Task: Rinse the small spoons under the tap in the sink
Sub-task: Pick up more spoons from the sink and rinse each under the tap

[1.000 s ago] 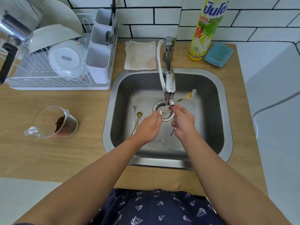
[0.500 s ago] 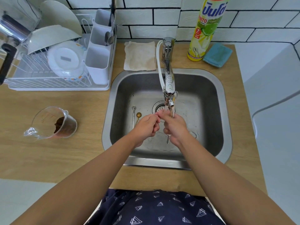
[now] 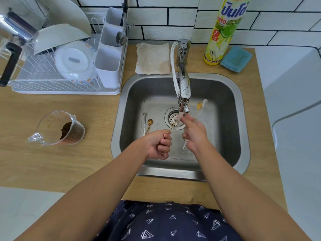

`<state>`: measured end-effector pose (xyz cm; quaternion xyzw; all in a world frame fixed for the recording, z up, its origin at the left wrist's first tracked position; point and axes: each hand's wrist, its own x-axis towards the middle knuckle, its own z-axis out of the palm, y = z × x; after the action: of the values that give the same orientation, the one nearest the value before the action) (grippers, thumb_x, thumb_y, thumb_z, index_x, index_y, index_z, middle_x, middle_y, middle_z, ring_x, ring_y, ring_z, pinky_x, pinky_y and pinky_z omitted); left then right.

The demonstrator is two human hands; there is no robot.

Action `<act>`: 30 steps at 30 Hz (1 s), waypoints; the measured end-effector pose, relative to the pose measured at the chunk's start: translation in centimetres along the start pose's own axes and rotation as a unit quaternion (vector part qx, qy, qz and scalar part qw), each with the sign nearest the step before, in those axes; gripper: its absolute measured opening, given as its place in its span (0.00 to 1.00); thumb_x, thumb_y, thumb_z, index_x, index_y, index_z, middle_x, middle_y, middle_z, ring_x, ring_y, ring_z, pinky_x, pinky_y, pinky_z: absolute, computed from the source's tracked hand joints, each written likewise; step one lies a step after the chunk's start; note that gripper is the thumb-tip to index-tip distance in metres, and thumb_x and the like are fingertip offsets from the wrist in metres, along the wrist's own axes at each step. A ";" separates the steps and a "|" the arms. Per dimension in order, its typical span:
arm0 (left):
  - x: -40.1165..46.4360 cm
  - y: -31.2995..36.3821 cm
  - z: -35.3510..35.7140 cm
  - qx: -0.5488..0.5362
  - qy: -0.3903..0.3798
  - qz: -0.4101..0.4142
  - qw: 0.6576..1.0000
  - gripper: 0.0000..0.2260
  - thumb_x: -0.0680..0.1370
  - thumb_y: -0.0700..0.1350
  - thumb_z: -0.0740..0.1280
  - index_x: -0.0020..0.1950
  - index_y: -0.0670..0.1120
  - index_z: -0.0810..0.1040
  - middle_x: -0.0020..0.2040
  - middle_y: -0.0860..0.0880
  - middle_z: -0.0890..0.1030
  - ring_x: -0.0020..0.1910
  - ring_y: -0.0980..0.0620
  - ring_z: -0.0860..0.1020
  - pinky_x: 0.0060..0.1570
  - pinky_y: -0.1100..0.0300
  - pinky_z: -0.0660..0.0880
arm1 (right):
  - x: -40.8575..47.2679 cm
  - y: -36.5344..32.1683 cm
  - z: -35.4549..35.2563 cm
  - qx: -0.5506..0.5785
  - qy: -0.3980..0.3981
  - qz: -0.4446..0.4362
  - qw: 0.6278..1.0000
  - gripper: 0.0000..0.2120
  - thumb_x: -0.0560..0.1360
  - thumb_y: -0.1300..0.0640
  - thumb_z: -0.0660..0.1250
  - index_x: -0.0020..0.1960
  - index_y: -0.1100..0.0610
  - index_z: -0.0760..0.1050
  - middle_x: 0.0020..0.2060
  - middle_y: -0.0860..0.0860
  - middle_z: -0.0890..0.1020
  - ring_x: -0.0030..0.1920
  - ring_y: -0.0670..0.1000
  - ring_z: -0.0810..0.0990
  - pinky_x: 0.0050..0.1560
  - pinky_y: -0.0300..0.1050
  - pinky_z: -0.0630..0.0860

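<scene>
Over the steel sink (image 3: 225, 94), my left hand (image 3: 159, 144) pinches the thin gold handle of a small spoon (image 3: 172, 127), whose bowl reaches up under the tap spout (image 3: 184, 94). My right hand (image 3: 194, 132) grips several small spoons (image 3: 199, 106); their gold and silver bowls stick up, blurred, to the right of the spout, and a silver handle end pokes out below the palm. Its fingertips touch the left spoon's bowl at the water stream. On the sink floor to the left lie a silver spoon (image 3: 144, 122) and a gold spoon (image 3: 149, 124).
A drain strainer (image 3: 172, 117) sits under the tap. A dish rack (image 3: 60, 66) with plates and a cutlery caddy stands at the back left. A glass measuring cup (image 3: 59, 127) with brown residue is on the wooden counter. A cloth (image 3: 152, 58), detergent bottle (image 3: 224, 30) and blue sponge (image 3: 236, 59) line the back.
My hands were pressed together under the spout half a second ago. They have parted: the left drew back towards me with its spoon, and the right swung its spoons out to the right.
</scene>
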<state>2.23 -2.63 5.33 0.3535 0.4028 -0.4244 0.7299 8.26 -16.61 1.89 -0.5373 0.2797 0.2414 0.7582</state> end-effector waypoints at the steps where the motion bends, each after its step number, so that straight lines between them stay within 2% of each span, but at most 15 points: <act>1: -0.1 0.1 0.0 0.010 -0.004 -0.008 1.000 0.23 0.82 0.51 0.56 0.26 0.52 0.65 0.19 0.55 0.62 0.17 0.56 0.57 0.31 0.58 0.57 | -0.2 0.3 0.0 -0.023 -0.016 0.005 1.000 0.12 0.72 0.58 0.79 0.54 0.55 0.81 0.26 0.44 0.77 0.21 0.42 0.59 0.19 0.37 0.57; 4: -0.3 0.4 0.2 0.035 -0.012 -0.017 0.999 0.24 0.83 0.53 0.56 0.27 0.52 0.64 0.19 0.55 0.62 0.17 0.56 0.57 0.31 0.58 0.58 | -1.3 1.3 -0.1 -0.066 -0.084 0.010 0.994 0.15 0.69 0.58 0.81 0.54 0.56 0.83 0.33 0.49 0.80 0.22 0.43 0.60 0.20 0.37 0.58; 7: -0.6 0.4 0.2 0.071 -0.018 -0.009 0.997 0.27 0.83 0.61 0.53 0.27 0.51 0.63 0.19 0.55 0.61 0.17 0.56 0.55 0.31 0.58 0.57 | -0.8 0.6 -0.2 -0.045 -0.021 -0.008 0.999 0.17 0.70 0.60 0.81 0.56 0.55 0.82 0.26 0.43 0.78 0.21 0.42 0.60 0.20 0.37 0.58; 9: -0.7 0.4 0.2 0.126 -0.018 0.026 0.992 0.27 0.83 0.63 0.54 0.27 0.51 0.62 0.20 0.54 0.62 0.18 0.55 0.56 0.31 0.58 0.58 | -0.4 0.2 -0.6 -0.013 0.019 -0.018 1.000 0.18 0.72 0.60 0.79 0.58 0.53 0.79 0.25 0.43 0.78 0.20 0.42 0.61 0.20 0.37 0.59; 12: -0.8 0.1 0.0 0.192 0.027 0.107 0.975 0.25 0.82 0.62 0.57 0.30 0.50 0.66 0.26 0.50 0.72 0.25 0.53 0.64 0.33 0.56 0.64 | 0.0 -0.2 -0.9 -0.018 0.011 -0.030 0.999 0.19 0.73 0.59 0.78 0.60 0.48 0.76 0.27 0.44 0.81 0.21 0.42 0.62 0.20 0.37 0.60; 14: -0.8 0.1 -0.2 0.184 0.085 0.144 0.968 0.23 0.82 0.63 0.57 0.36 0.48 0.70 0.36 0.46 0.84 0.31 0.50 0.75 0.39 0.55 0.72 | -0.1 -0.3 -0.8 -0.031 -0.003 -0.032 0.999 0.19 0.74 0.60 0.78 0.60 0.48 0.76 0.30 0.44 0.83 0.22 0.42 0.63 0.21 0.37 0.60; 16: -0.7 0.2 -0.5 0.173 0.109 0.169 0.964 0.20 0.82 0.62 0.58 0.48 0.45 0.73 0.47 0.43 0.86 0.38 0.49 0.81 0.43 0.55 0.78 | -0.3 -0.3 -0.5 -0.041 -0.014 -0.033 0.999 0.19 0.72 0.58 0.79 0.59 0.47 0.77 0.35 0.45 0.86 0.22 0.41 0.64 0.21 0.37 0.61; 18: -0.4 0.0 -0.7 0.189 0.107 0.200 0.955 0.16 0.83 0.57 0.62 0.61 0.47 0.71 0.49 0.43 0.85 0.38 0.51 0.83 0.38 0.59 0.79 | -0.5 0.1 -0.4 -0.053 -0.036 -0.035 0.997 0.19 0.71 0.57 0.80 0.58 0.47 0.78 0.38 0.47 0.87 0.23 0.42 0.64 0.21 0.37 0.61; 20: -0.4 -0.3 -1.0 0.218 0.109 0.237 0.940 0.14 0.83 0.51 0.64 0.66 0.48 0.71 0.46 0.45 0.83 0.33 0.54 0.80 0.30 0.63 0.74 | -0.7 0.7 -0.5 -0.068 -0.065 -0.030 0.995 0.18 0.72 0.56 0.79 0.59 0.47 0.78 0.41 0.48 0.88 0.23 0.43 0.62 0.21 0.37 0.60; 23: -0.7 -0.4 -1.7 0.282 0.100 0.264 0.917 0.10 0.83 0.46 0.64 0.57 0.41 0.80 0.39 0.48 0.81 0.29 0.57 0.76 0.25 0.66 0.68 | -0.7 1.0 -1.0 -0.094 -0.070 -0.031 0.993 0.16 0.73 0.55 0.78 0.58 0.47 0.78 0.43 0.48 0.89 0.23 0.43 0.61 0.21 0.37 0.59; 26: -1.6 -0.3 -2.7 0.359 0.116 0.271 0.886 0.08 0.83 0.45 0.66 0.52 0.41 0.82 0.38 0.48 0.83 0.30 0.56 0.78 0.26 0.65 0.71 | -0.4 0.5 -1.3 -0.108 -0.030 -0.043 0.993 0.16 0.71 0.53 0.80 0.55 0.47 0.78 0.32 0.43 0.85 0.22 0.43 0.61 0.21 0.37 0.59; 27: -1.8 -0.4 -2.9 0.381 0.121 0.276 0.874 0.08 0.82 0.45 0.66 0.52 0.42 0.82 0.39 0.49 0.83 0.30 0.56 0.79 0.26 0.65 0.72 | -0.2 0.4 -1.3 -0.117 -0.021 -0.045 0.992 0.14 0.71 0.53 0.80 0.52 0.48 0.79 0.32 0.43 0.85 0.22 0.43 0.62 0.20 0.37 0.60; 29: -2.2 -0.7 -3.3 0.417 0.131 0.282 0.854 0.07 0.82 0.46 0.66 0.52 0.44 0.81 0.40 0.48 0.83 0.30 0.55 0.79 0.27 0.63 0.74 | 0.0 0.3 -1.0 -0.145 -0.023 -0.048 0.988 0.07 0.74 0.52 0.77 0.48 0.51 0.81 0.37 0.45 0.88 0.20 0.41 0.64 0.20 0.36 0.60; 30: -2.4 -0.9 -3.6 0.426 0.138 0.283 0.848 0.07 0.82 0.47 0.66 0.52 0.45 0.80 0.41 0.49 0.83 0.29 0.55 0.78 0.26 0.64 0.73 | -0.1 0.2 -0.7 -0.153 -0.032 -0.047 0.987 0.05 0.77 0.52 0.74 0.49 0.54 0.82 0.38 0.46 0.89 0.20 0.42 0.64 0.20 0.36 0.60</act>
<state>-0.38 0.88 5.79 0.7835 0.1616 -0.2762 0.5327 7.94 -17.23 1.59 -0.6514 0.1898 0.2622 0.6863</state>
